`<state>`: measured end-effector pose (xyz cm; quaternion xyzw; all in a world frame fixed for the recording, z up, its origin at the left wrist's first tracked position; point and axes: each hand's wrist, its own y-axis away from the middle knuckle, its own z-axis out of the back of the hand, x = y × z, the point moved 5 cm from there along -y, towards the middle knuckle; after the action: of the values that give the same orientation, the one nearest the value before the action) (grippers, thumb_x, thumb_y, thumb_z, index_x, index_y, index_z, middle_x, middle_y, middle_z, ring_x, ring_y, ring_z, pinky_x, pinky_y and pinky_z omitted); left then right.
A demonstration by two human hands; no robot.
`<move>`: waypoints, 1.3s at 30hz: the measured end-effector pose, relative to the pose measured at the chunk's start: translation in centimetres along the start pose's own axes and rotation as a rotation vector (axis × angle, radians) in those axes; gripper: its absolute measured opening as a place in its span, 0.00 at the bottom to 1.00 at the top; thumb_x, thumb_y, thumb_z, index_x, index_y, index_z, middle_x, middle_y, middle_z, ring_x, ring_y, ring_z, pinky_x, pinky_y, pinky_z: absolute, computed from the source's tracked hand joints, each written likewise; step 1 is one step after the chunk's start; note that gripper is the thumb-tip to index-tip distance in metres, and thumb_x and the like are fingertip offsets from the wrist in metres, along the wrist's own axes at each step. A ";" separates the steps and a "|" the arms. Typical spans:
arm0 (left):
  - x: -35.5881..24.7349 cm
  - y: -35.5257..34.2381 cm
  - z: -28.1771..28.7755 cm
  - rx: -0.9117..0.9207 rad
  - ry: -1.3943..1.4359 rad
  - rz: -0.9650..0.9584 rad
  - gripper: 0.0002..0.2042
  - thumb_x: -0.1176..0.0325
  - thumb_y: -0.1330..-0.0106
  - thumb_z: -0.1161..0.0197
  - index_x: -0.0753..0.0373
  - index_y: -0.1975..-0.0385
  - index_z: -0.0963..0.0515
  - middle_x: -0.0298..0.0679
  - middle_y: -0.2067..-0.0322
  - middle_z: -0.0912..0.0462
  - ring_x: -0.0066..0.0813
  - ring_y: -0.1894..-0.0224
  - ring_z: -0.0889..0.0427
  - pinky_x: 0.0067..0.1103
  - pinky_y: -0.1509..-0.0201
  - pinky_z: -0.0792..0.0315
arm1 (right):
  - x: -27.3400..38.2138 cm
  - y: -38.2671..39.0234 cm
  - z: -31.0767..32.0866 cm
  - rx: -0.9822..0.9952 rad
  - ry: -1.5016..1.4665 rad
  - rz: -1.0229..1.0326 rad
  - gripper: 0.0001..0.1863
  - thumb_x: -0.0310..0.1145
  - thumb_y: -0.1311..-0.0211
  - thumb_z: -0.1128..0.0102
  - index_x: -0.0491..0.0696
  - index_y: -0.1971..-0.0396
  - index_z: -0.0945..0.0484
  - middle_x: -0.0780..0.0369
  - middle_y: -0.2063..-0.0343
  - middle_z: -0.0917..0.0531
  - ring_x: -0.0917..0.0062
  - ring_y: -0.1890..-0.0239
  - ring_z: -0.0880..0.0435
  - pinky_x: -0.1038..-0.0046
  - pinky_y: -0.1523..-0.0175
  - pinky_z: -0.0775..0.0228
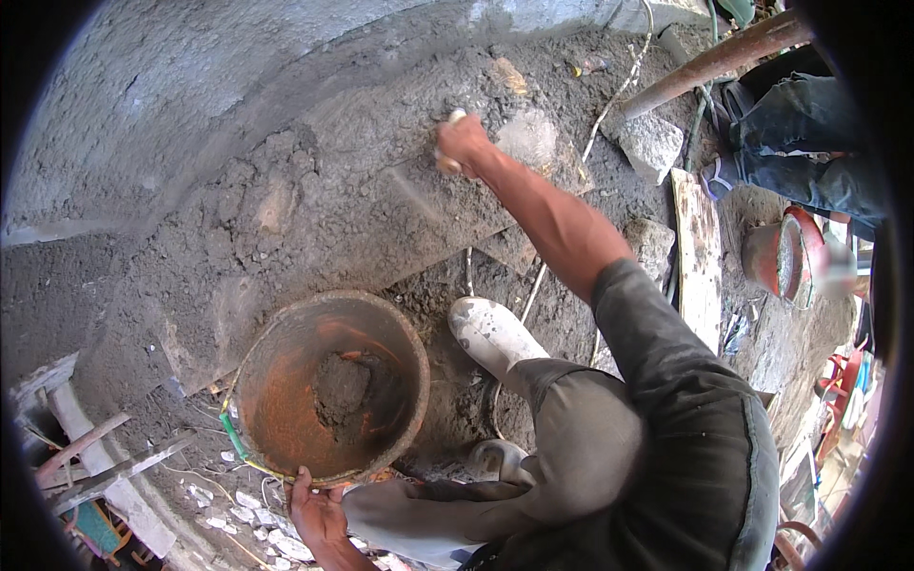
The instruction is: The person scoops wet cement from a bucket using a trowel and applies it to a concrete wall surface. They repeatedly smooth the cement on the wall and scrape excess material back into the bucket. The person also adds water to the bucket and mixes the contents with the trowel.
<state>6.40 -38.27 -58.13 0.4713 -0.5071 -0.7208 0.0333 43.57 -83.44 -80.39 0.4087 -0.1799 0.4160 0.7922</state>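
Note:
My right hand is stretched far forward over grey wet mortar, its fingers wrapped round a pale handle. A faint smeared streak lies beside that fist, like a trowel blade in motion, though its shape is unclear. At the lower left, my left hand grips the near rim of a round, tilted bucket. Orange-brown stains coat its inner wall, and a lump of mortar sits at the bottom. A green and yellow cord handle hangs along the bucket's left side.
A rough plastered wall rises at the far left. Stones, a wooden plank and a thick pole lie to the right. Another person's legs stand there, near a red bucket. White rubble borders my left hand.

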 end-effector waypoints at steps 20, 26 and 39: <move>-0.8 1.1 -2.5 0.023 -0.074 -0.053 0.20 0.68 0.37 0.37 0.63 0.47 0.33 0.43 0.52 0.26 0.37 0.56 0.21 0.26 0.67 0.16 | 5.4 27.7 3.5 0.380 0.578 1.166 0.13 0.37 0.31 0.55 0.44 0.54 0.39 0.58 0.77 0.23 0.74 0.80 0.21 0.71 0.82 0.30; -0.5 0.4 -1.5 0.027 -0.078 -0.018 0.20 0.68 0.36 0.38 0.62 0.46 0.33 0.43 0.49 0.27 0.39 0.53 0.23 0.29 0.65 0.16 | -2.9 15.4 11.7 -0.001 0.538 0.047 0.13 0.30 0.33 0.59 0.43 0.52 0.40 0.49 0.69 0.19 0.58 0.69 0.16 0.55 0.64 0.23; -0.3 0.5 -1.6 -0.019 0.032 -0.027 0.19 0.73 0.39 0.37 0.59 0.48 0.31 0.44 0.53 0.23 0.41 0.59 0.19 0.33 0.70 0.15 | -5.1 14.4 8.8 -0.046 0.444 0.202 0.21 0.36 0.31 0.57 0.33 0.50 0.43 0.41 0.64 0.22 0.57 0.65 0.17 0.59 0.62 0.22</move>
<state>7.50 -39.46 -57.60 0.4892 -0.4934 -0.7183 0.0362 29.45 -88.48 -71.14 0.2691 -0.0510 0.5685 0.7758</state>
